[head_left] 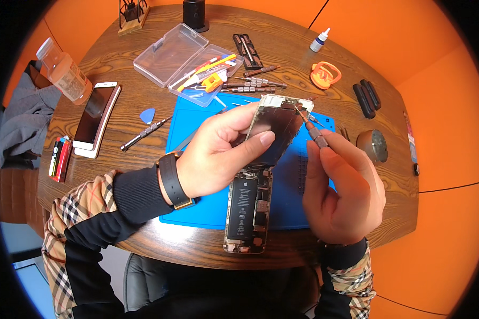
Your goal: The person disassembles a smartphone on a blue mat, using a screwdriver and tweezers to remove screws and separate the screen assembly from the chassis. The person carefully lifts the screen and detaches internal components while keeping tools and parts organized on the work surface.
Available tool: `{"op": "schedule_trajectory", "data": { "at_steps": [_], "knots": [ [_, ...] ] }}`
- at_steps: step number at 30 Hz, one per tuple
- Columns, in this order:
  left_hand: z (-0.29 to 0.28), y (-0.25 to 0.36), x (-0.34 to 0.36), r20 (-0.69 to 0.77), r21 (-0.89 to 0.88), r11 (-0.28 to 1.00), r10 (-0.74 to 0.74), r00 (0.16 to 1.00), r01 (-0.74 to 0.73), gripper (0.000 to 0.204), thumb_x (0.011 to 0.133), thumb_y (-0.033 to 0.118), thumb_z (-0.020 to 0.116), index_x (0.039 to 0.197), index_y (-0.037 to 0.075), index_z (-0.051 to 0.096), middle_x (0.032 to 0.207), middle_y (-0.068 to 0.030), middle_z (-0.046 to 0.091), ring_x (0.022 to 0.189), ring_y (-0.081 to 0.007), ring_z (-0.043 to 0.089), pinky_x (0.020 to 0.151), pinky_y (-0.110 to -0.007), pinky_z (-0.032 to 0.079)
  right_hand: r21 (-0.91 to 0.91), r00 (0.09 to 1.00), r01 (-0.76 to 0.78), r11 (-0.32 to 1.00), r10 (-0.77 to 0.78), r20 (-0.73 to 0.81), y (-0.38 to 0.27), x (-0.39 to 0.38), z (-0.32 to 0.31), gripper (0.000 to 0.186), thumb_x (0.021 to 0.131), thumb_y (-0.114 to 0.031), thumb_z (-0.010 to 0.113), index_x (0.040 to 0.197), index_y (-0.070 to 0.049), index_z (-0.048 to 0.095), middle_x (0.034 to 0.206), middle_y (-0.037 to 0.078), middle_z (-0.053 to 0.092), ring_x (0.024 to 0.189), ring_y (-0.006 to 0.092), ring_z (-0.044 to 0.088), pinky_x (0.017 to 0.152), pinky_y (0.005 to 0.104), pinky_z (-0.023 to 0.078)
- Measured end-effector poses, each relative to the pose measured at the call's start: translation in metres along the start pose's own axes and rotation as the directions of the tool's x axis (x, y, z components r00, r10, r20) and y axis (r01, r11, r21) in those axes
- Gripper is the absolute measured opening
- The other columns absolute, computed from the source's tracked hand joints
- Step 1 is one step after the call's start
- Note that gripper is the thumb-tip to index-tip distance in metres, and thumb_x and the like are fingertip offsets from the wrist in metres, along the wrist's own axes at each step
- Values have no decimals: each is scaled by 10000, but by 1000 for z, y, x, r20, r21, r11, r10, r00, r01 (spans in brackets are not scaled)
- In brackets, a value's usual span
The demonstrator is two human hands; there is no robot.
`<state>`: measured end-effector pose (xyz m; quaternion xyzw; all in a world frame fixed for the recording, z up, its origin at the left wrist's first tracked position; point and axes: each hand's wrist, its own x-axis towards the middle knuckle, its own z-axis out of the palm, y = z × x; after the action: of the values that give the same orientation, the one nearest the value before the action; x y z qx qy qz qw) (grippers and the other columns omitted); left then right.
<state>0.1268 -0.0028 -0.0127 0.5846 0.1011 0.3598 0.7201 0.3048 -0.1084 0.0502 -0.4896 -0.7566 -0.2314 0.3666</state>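
An opened phone lies on a blue work mat, its back half with the black battery and boards facing up. My left hand grips the raised phone screen, thumb across its inner side. The screen stands tilted up from the back half, and their join is partly hidden. My right hand pinches a small screwdriver, its tip at the screen's upper end by the small metal parts. Whether the tip sits in a screw is too small to tell.
A clear plastic case with pry tools and several screwdrivers lie beyond the mat. To the left are a white phone, a bottle and a blue pick. An orange suction cup and a round tin sit at right.
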Motion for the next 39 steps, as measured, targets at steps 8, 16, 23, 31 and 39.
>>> {"op": "schedule_trajectory", "data": {
  "at_steps": [8, 16, 23, 31, 39],
  "knots": [
    [3, 3, -1, -4, 31, 999, 24, 1000, -23, 408, 1086, 5, 551, 1494, -9, 545, 1339, -41, 687, 1219, -86, 605, 1062, -282, 486, -15, 999, 32, 999, -32, -11, -1, 4, -2, 285, 885, 78, 805, 1061, 11, 592, 1014, 246, 757, 805, 332, 770, 705, 378, 635],
    [2, 5, -2, -4, 48, 999, 3, 1000, -3, 411, 1079, 1, 559, 1489, -9, 551, 1313, -41, 696, 1191, -79, 609, 1042, -278, 496, -5, 999, 29, 1000, -29, -28, -2, 2, 0, 281, 888, 74, 806, 1047, 11, 583, 1020, 250, 755, 814, 336, 770, 713, 385, 636],
    [2, 5, -2, -18, 80, 997, 19, 1000, -17, 407, 1074, 6, 567, 1481, -3, 562, 1232, -18, 705, 1118, -62, 610, 992, -264, 505, 16, 999, 35, 999, -34, -35, -2, 1, 1, 286, 899, 64, 800, 1050, 5, 565, 1019, 249, 755, 819, 339, 770, 720, 391, 634],
    [3, 7, -4, -28, 83, 996, -22, 999, 24, 377, 1080, 7, 562, 1456, -8, 579, 1189, -1, 708, 1080, -39, 598, 955, -244, 513, 12, 999, 32, 999, -31, -31, -1, 1, -2, 283, 901, 68, 796, 1047, 2, 563, 1023, 254, 756, 830, 341, 772, 722, 384, 635],
    [3, 7, -4, -7, 69, 997, 16, 1000, -16, 399, 1076, -2, 564, 1474, -8, 567, 1259, -24, 707, 1141, -60, 612, 995, -263, 514, 47, 999, 49, 998, -49, -14, 0, 1, -3, 289, 897, 67, 797, 1041, -2, 557, 1029, 258, 754, 856, 354, 774, 757, 392, 646]
  ]
}}
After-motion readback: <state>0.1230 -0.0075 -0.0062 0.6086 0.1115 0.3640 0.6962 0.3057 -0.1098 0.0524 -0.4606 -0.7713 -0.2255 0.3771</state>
